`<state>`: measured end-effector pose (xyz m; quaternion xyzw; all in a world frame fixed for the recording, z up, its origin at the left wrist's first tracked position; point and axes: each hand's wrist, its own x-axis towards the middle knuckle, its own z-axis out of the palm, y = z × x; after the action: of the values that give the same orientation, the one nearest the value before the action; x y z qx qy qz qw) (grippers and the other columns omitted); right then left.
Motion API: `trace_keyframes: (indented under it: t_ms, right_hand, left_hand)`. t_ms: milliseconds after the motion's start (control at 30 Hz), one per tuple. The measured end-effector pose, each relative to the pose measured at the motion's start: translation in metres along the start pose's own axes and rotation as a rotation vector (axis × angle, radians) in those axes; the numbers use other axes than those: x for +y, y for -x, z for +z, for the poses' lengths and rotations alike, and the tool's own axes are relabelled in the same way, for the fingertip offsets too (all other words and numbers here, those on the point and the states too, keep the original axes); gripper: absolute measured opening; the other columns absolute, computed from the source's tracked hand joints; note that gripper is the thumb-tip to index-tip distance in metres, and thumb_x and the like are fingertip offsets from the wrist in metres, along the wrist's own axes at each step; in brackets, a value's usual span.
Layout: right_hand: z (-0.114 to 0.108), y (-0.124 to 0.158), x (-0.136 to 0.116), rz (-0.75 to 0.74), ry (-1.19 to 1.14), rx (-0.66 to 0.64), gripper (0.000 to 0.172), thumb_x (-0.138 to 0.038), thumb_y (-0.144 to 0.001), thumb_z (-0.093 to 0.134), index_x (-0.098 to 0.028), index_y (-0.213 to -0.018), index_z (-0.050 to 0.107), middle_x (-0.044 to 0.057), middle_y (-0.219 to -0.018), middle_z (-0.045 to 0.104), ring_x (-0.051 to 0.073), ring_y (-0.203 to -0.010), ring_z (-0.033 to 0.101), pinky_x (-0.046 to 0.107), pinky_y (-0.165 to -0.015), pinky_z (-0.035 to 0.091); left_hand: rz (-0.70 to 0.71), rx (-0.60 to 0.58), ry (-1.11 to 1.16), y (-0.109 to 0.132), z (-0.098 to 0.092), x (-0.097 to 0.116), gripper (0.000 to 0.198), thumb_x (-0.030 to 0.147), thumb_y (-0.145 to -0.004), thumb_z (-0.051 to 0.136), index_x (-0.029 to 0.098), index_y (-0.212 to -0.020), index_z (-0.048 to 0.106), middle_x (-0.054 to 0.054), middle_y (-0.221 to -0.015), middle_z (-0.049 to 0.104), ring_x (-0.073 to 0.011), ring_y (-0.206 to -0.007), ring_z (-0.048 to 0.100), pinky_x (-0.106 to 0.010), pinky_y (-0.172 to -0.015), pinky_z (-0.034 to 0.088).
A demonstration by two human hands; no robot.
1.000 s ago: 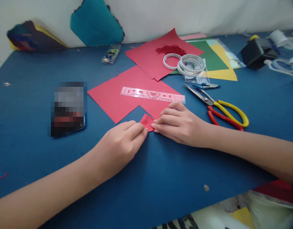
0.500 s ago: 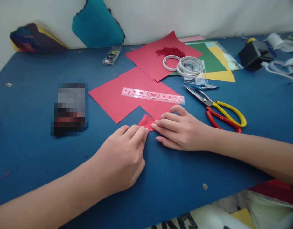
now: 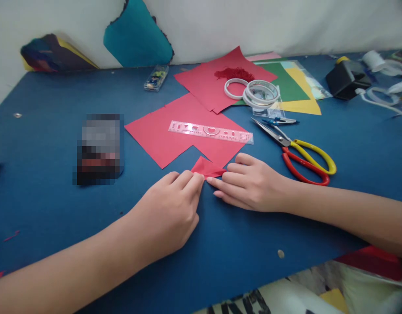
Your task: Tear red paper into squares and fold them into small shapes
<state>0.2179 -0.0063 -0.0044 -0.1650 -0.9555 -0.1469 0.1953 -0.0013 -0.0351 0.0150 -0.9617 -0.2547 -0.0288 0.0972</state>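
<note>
A small folded piece of red paper (image 3: 205,166) lies on the blue table, under the fingertips of both hands. My left hand (image 3: 174,209) is closed, its fingertips pinching the paper's lower left edge. From the right, my right hand (image 3: 253,185) has its bent fingers on the paper's right end, with the index fingertip at the lower edge close to the left fingers. Part of the paper is covered by the fingers. Just beyond, a clear ruler (image 3: 210,131) with cut-out shapes rests on larger red paper sheets (image 3: 150,131).
Scissors (image 3: 310,159) with yellow and red handles lie right, near a blue compass (image 3: 281,121). Tape rolls (image 3: 261,92) and red thread (image 3: 233,73) sit on stacked coloured paper. At left is a blurred-out flat object (image 3: 101,148); a black tape dispenser (image 3: 348,78) stands back right.
My right hand has shifted slightly down, its index fingertip now at the paper's lower edge. More of the folded paper's right end shows. The left hand keeps its pinch. The view has shifted slightly.
</note>
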Motion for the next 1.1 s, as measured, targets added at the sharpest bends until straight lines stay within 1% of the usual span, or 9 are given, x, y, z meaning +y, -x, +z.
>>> trace_keyframes:
  t_ms: [133, 267, 367, 567, 700, 767, 867, 967, 1100]
  right_hand:
    - [-0.001, 0.001, 0.003, 0.074, -0.044, 0.001, 0.024, -0.023, -0.093, 0.049, -0.012, -0.079, 0.065, -0.001, -0.058, 0.059, 0.012, -0.054, 0.049, 0.029, -0.056, 0.036]
    - [-0.001, 0.005, 0.005, 0.11, -0.031, -0.027, 0.031, -0.023, -0.093, 0.048, -0.016, -0.065, 0.059, -0.002, -0.053, 0.057, 0.011, -0.05, 0.048, 0.028, -0.052, 0.035]
    - [0.001, 0.008, 0.005, 0.098, -0.014, -0.013, 0.032, -0.024, -0.093, 0.048, -0.017, -0.063, 0.057, -0.003, -0.05, 0.055, 0.011, -0.047, 0.046, 0.028, -0.05, 0.033]
    - [0.003, 0.009, 0.004, 0.095, 0.01, -0.001, 0.036, -0.023, -0.094, 0.045, -0.017, -0.06, 0.054, -0.003, -0.047, 0.051, 0.01, -0.045, 0.041, 0.027, -0.049, 0.031]
    - [0.004, 0.007, 0.005, 0.106, -0.03, 0.011, 0.032, -0.025, -0.094, 0.047, -0.016, -0.065, 0.059, -0.002, -0.053, 0.054, 0.011, -0.05, 0.044, 0.027, -0.052, 0.034]
    - [0.005, 0.006, 0.006, 0.144, -0.068, 0.026, 0.028, -0.03, -0.093, 0.048, -0.014, -0.076, 0.063, 0.002, -0.064, 0.059, 0.014, -0.06, 0.049, 0.028, -0.057, 0.039]
    - [0.007, 0.006, 0.007, 0.198, -0.119, 0.064, 0.03, -0.035, -0.092, 0.05, -0.01, -0.099, 0.064, 0.01, -0.087, 0.065, 0.019, -0.078, 0.054, 0.032, -0.068, 0.045]
    - [0.009, 0.006, 0.006, 0.207, -0.163, 0.069, 0.023, -0.029, -0.093, 0.05, -0.012, -0.097, 0.065, 0.011, -0.096, 0.066, 0.02, -0.087, 0.054, 0.034, -0.074, 0.045]
    - [0.007, 0.007, 0.005, 0.174, -0.166, 0.112, 0.013, -0.02, -0.091, 0.053, -0.013, -0.091, 0.064, 0.005, -0.093, 0.068, 0.018, -0.087, 0.056, 0.032, -0.074, 0.043]
  left_hand:
    - [0.01, 0.026, -0.045, 0.001, 0.0, 0.002, 0.033, 0.011, -0.084, 0.04, 0.003, -0.101, 0.067, -0.019, -0.101, 0.064, -0.0302, -0.09, 0.059, -0.038, -0.064, 0.051]
    - [-0.027, 0.053, -0.123, 0.002, 0.002, 0.006, 0.029, 0.008, -0.078, 0.048, 0.002, -0.096, 0.069, -0.019, -0.102, 0.063, -0.0291, -0.088, 0.057, -0.037, -0.06, 0.05]
    - [-0.057, 0.022, -0.192, 0.003, 0.001, 0.012, 0.025, 0.006, -0.074, 0.049, 0.006, -0.085, 0.071, -0.018, -0.096, 0.064, -0.0269, -0.077, 0.055, -0.035, -0.053, 0.047]
    - [-0.102, -0.019, -0.247, 0.005, -0.006, 0.022, 0.029, -0.001, -0.067, 0.043, 0.009, -0.065, 0.069, -0.017, -0.079, 0.062, -0.0249, -0.065, 0.052, -0.034, -0.046, 0.044]
    - [-0.121, -0.04, -0.222, 0.005, -0.009, 0.016, 0.027, -0.001, -0.068, 0.043, 0.01, -0.065, 0.068, -0.015, -0.073, 0.059, -0.0248, -0.063, 0.052, -0.036, -0.047, 0.047]
    - [-0.138, 0.033, -0.194, 0.004, -0.008, 0.009, 0.024, 0.002, -0.072, 0.046, 0.009, -0.067, 0.068, -0.015, -0.073, 0.057, -0.0272, -0.07, 0.054, -0.039, -0.055, 0.052]
    - [-0.262, 0.296, -0.189, 0.001, -0.002, -0.002, 0.02, 0.014, -0.079, 0.054, 0.002, -0.087, 0.067, -0.024, -0.097, 0.058, -0.033, -0.089, 0.056, -0.045, -0.073, 0.054]
    - [-0.263, 0.317, -0.107, -0.002, 0.007, -0.005, 0.021, 0.02, -0.081, 0.057, 0.004, -0.091, 0.066, -0.022, -0.101, 0.058, -0.0312, -0.091, 0.057, -0.043, -0.076, 0.053]
    - [-0.211, 0.331, 0.039, -0.004, 0.017, 0.0, 0.01, 0.012, -0.082, 0.055, 0.01, -0.086, 0.065, -0.013, -0.09, 0.063, -0.0233, -0.08, 0.058, -0.037, -0.071, 0.053]
